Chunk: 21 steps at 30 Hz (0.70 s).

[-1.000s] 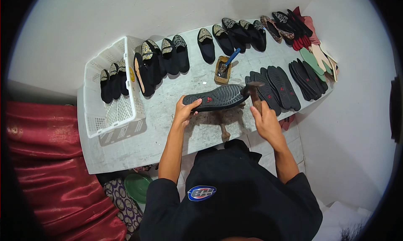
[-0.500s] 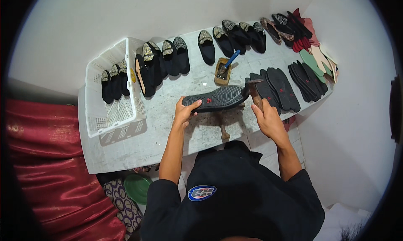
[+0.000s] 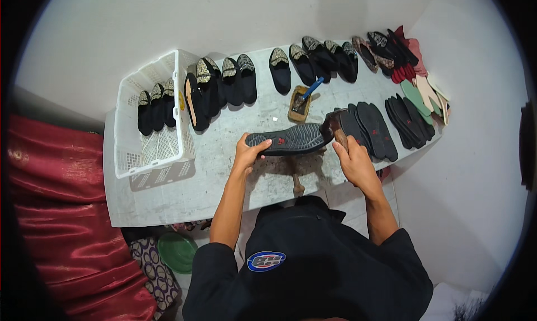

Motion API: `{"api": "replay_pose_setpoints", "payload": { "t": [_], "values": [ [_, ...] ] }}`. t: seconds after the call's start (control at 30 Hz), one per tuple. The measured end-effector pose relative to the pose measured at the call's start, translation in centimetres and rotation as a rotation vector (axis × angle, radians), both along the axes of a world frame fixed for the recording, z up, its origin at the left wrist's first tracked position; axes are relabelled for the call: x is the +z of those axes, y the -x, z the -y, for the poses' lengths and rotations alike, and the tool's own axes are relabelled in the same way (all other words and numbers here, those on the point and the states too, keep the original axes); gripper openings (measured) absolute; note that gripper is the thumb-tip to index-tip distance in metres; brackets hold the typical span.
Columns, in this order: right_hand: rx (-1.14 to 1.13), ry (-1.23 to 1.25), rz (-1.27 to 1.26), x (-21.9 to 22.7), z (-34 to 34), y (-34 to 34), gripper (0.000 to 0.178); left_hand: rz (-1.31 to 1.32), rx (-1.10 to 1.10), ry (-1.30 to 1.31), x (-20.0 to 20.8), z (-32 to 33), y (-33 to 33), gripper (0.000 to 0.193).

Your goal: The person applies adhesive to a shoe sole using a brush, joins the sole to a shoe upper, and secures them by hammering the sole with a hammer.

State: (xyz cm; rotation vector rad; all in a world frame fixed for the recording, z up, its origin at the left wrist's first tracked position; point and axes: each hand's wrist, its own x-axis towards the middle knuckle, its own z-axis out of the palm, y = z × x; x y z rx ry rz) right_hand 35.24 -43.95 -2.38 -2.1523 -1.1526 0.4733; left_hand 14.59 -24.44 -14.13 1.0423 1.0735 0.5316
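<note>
My left hand point(image 3: 246, 151) grips one end of a black shoe point(image 3: 293, 140), which is turned with its ribbed sole up. My thumb lies across the sole beside a small red mark. In my right hand point(image 3: 354, 160) is a hammer point(image 3: 338, 128), held by its wooden handle. The dark hammer head is at the right end of the sole and overlaps it. Below the shoe, a worn stand point(image 3: 297, 182) shows in part on the table. The shoe's upper is hidden beneath the sole.
A white plastic basket point(image 3: 180, 122) at left holds several black shoes. More finished shoes point(image 3: 279, 70) line the wall side of the grey table point(image 3: 224, 170). A small container point(image 3: 298, 104) with a blue-handled brush point(image 3: 313, 88) stands mid-table. Loose black soles point(image 3: 373, 130) lie at right.
The view has shifted a little, so the table's items appear lower. The hammer head has come down closer against the right end of the sole. Both hands keep their hold.
</note>
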Motion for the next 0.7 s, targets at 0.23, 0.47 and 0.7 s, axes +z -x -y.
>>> {"api": "replay_pose_setpoints", "payload": {
  "t": [0.23, 0.47, 0.7],
  "values": [
    [-0.074, -0.210, -0.101, 3.9, -1.3, 2.6, 0.033, 0.029, 0.020, 0.007, 0.0, -0.2, 0.0, 0.037],
    [-0.014, -0.001, 0.032, 0.4, -1.1, 0.2, 0.036, 0.026, 0.011, -0.043, 0.0, -0.1, -0.2, 0.038],
    [-0.052, -0.165, -0.150, 2.6, -2.2, 2.1, 0.039, 0.053, 0.008, -0.045, -0.3, 0.0, 0.2, 0.039]
  ]
}}
